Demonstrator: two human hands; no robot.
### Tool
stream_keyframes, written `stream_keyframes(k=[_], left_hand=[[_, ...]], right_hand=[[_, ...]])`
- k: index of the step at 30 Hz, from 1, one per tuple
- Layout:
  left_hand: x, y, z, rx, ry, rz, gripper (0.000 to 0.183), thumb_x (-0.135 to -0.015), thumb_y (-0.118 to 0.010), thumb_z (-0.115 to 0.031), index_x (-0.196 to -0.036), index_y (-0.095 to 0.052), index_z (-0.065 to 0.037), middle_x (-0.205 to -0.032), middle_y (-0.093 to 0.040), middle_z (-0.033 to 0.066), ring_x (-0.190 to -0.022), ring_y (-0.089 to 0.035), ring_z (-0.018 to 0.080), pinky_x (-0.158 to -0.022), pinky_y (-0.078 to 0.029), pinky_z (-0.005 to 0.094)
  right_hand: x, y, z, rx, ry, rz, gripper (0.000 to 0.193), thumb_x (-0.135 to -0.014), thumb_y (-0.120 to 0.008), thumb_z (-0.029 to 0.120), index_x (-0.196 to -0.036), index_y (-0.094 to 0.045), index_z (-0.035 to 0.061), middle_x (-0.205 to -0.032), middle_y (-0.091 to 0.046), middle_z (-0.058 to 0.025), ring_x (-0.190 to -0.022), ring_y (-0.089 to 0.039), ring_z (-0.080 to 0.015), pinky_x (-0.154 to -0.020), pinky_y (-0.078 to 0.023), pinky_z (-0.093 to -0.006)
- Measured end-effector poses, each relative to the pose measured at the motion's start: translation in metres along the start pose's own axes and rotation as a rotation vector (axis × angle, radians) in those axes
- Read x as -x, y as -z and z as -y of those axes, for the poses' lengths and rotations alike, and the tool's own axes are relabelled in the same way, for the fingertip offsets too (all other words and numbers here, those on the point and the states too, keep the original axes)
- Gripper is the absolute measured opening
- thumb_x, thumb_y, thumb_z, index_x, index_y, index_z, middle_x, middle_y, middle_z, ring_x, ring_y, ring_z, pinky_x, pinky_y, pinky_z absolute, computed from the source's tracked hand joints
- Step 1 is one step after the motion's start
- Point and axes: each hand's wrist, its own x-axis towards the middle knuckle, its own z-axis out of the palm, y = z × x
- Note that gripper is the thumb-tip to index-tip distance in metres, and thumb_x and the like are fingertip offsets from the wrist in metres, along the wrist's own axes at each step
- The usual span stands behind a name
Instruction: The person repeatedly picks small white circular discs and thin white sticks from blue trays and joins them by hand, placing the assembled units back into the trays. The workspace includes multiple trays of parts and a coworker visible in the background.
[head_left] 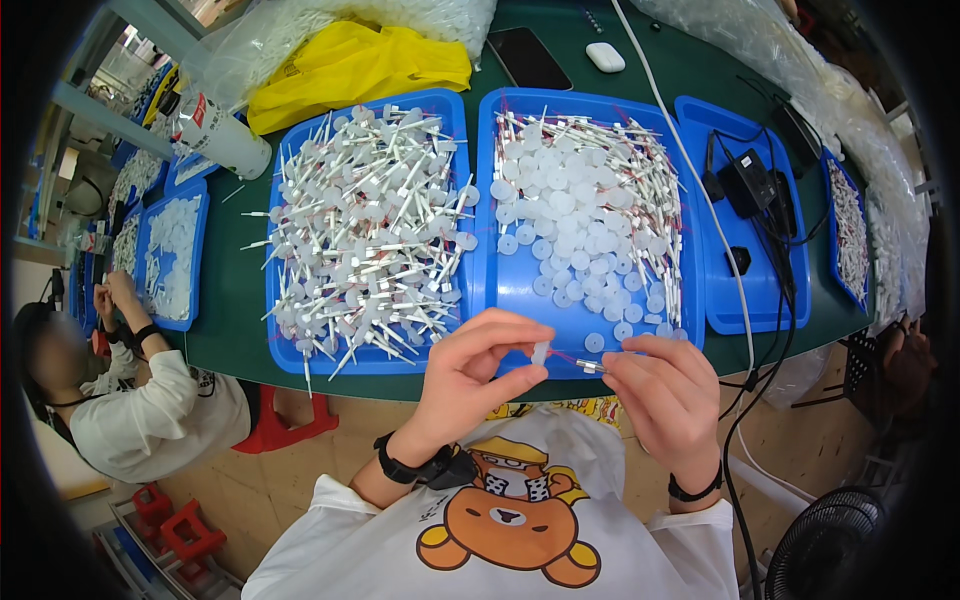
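My left hand (478,372) pinches a small white plastic cap (541,352) between thumb and forefinger. My right hand (668,392) holds a thin metal-tipped piece with a red wire (588,365), its tip pointing at the cap. Both hands hover over the near edge of the green table (235,300). Just beyond them a blue tray (520,290) holds white round caps and white tubes with red wires. To its left a second blue tray (275,340) is heaped with assembled white pieces.
A third blue tray (720,310) on the right holds a black power adapter (745,182) and cables. A yellow bag (350,65), a phone (527,57) and a white earbud case (605,57) lie at the back. Another person (150,400) sits at left. A fan (825,545) stands lower right.
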Motion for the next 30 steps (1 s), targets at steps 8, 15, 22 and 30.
stream_keyframes(k=[8,15,22,30], left_hand=[[0.006,-0.002,0.001,0.059,0.196,0.025,0.024,-0.099,-0.059,-0.001,-0.121,-0.063,0.003,-0.113,-0.066,0.009,-0.096,-0.063,0.0117,-0.085,-0.052,0.0279],[0.005,-0.009,0.005,0.133,0.061,-0.03,0.03,-0.092,-0.066,0.005,-0.121,-0.061,0.003,-0.116,-0.064,0.0109,-0.103,-0.062,0.0145,-0.089,-0.052,0.0305],[0.005,-0.007,0.007,0.046,-0.007,0.032,0.04,-0.079,-0.075,0.012,-0.117,-0.064,0.004,-0.116,-0.064,0.0147,-0.108,-0.062,0.0207,-0.094,-0.05,0.0333],[0.006,-0.004,-0.001,0.049,0.032,0.067,0.037,-0.074,-0.078,0.014,-0.108,-0.068,0.004,-0.112,-0.067,0.015,-0.105,-0.066,0.0233,-0.094,-0.053,0.0353]], right_hand=[[-0.003,0.008,0.005,0.015,0.132,-0.027,0.032,-0.067,-0.074,0.006,-0.099,-0.073,0.0012,-0.093,-0.072,-0.0079,-0.087,-0.068,-0.0251,-0.061,-0.051,-0.0322],[-0.002,0.003,0.007,0.035,0.09,-0.059,0.028,-0.069,-0.078,0.006,-0.096,-0.072,0.0011,-0.091,-0.072,-0.0071,-0.085,-0.068,-0.0249,-0.062,-0.051,-0.0324],[0.0,-0.003,0.009,-0.043,0.072,-0.019,0.027,-0.074,-0.081,0.009,-0.098,-0.069,0.0009,-0.089,-0.072,-0.006,-0.083,-0.069,-0.0238,-0.062,-0.051,-0.0324],[0.001,-0.002,0.009,-0.079,-0.006,0.141,0.022,-0.079,-0.08,0.01,-0.094,-0.068,0.001,-0.074,-0.063,-0.0041,-0.06,-0.058,-0.0202,-0.055,-0.042,-0.032]])
